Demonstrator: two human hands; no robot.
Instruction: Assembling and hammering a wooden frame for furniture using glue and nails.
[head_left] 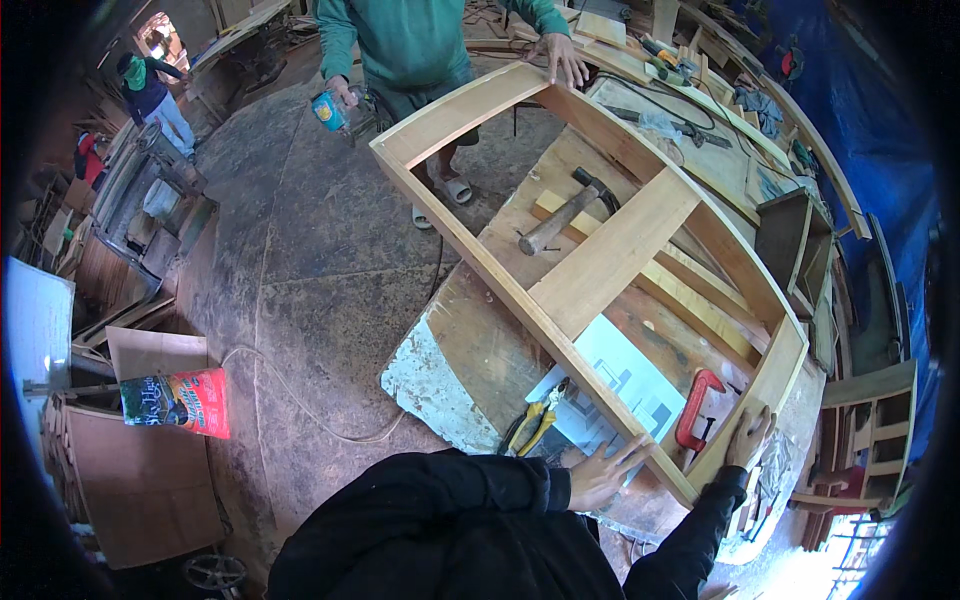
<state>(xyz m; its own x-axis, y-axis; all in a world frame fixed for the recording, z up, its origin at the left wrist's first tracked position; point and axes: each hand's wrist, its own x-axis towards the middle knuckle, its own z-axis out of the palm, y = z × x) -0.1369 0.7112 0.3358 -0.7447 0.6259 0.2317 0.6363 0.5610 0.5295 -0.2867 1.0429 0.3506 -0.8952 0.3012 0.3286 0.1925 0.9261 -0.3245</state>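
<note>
A large wooden frame (615, 258) with a cross board lies slanted over a worktable (440, 390). My left hand (603, 474) rests against its near left corner, fingers stretched out along the rail. On the near end board, my right hand (750, 440) grips the edge, its fingers over the wood. Inside the frame's outline are a red clamp (692, 412), a hammer (570, 215) and yellowish wooden bars (700, 310). Printed drawing sheets (635, 375) lie partly under the rail. Yellow-handled pliers (537, 422) sit beside my left hand.
A co-worker in a green top (410, 45) stands at the far end, one hand on the frame, the other holding a blue power tool (328, 110). A cable (300, 410) crosses the floor. A red bag (178, 402) lies left; a wooden cabinet (795, 245) stands right.
</note>
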